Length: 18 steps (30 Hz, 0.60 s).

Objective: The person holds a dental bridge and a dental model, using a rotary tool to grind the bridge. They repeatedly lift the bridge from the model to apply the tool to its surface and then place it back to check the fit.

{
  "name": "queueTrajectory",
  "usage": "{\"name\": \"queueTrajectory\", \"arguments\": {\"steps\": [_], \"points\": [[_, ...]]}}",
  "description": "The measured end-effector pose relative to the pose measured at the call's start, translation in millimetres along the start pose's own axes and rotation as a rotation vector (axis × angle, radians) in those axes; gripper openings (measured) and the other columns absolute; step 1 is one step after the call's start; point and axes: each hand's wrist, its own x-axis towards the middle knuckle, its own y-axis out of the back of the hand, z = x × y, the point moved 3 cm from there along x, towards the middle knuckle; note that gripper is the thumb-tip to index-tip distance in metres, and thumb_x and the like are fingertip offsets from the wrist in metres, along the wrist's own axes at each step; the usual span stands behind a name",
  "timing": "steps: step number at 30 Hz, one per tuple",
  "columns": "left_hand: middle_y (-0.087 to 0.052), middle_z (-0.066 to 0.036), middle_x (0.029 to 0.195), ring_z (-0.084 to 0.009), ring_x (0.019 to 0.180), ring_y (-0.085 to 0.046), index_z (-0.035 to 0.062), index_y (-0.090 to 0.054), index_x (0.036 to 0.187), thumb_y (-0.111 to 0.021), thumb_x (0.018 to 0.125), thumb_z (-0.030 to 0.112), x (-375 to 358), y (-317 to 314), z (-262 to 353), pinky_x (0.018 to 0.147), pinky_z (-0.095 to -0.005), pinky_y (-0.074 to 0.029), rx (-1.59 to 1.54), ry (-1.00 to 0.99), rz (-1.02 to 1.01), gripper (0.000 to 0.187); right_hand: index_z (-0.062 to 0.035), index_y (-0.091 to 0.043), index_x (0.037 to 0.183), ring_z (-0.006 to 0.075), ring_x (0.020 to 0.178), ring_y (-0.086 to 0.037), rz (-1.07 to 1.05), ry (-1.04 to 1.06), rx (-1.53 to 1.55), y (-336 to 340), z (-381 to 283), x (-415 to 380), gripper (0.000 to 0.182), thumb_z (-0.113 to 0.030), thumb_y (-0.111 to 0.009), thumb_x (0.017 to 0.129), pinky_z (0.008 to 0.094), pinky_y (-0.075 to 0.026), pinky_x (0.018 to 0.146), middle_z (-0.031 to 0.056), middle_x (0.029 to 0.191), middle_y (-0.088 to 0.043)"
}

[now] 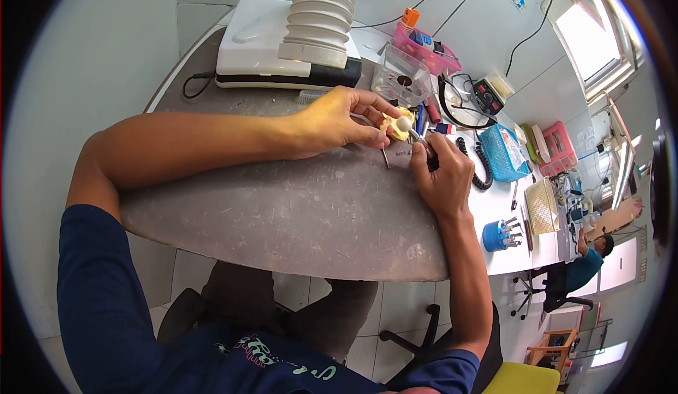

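My left hand pinches a small cream-yellow dental cast between thumb and fingers, over the far part of the grey bench top. My right hand is wrapped round a rotary handpiece, its silver nose pointing at the cast. A pale round tip at the end of that nose overlaps the cast in this view. Much of the handpiece body is hidden in my right palm. A thin metal rod lies just below the cast.
A white box-shaped unit with a ribbed hose stands at the back. Behind my hands are a clear plastic box and a pink basket. To the right are a coiled black cord, a blue bur holder and a seated person.
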Motion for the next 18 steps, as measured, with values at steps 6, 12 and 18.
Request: {"name": "queueTrajectory", "arguments": {"steps": [6,12,18], "points": [[-0.070,-0.011,0.110,-0.0123,0.098,-0.067,-0.0056,-0.061,0.126,-0.070,0.092,0.005,-0.1,-0.3,-0.8,0.091,-0.0252,-0.055,-0.095,-0.003,0.048,0.037,-0.0037,-0.059,0.079,0.0278,0.052,-0.060,0.009,-0.010,-0.002,0.3,0.2,0.1,0.026,-0.026,-0.068,0.090,0.0395,-0.044,0.050,0.0109,0.069,-0.061],[-0.066,-0.008,0.113,-0.0129,0.102,-0.066,-0.0023,-0.061,0.124,-0.061,0.100,0.011,1.8,1.6,-3.1,0.097,-0.0274,-0.056,-0.163,0.054,0.004,0.028,-0.0042,-0.060,0.078,0.0283,0.053,-0.061,-0.011,-0.014,-0.005,-0.5,-0.7,0.1,0.026,-0.026,-0.068,0.090,0.0398,-0.045,0.051,0.0105,0.070,-0.062],[-0.068,-0.015,0.113,-0.0175,0.099,-0.069,-0.0072,-0.061,0.119,-0.058,0.099,0.003,1.5,-1.7,-0.5,0.091,-0.0293,-0.060,-0.183,0.029,0.028,0.022,-0.0044,-0.061,0.079,0.0284,0.054,-0.062,-0.016,0.005,0.006,-1.3,-4.2,1.1,0.025,-0.027,-0.069,0.089,0.0396,-0.047,0.051,0.0101,0.070,-0.063]]}}
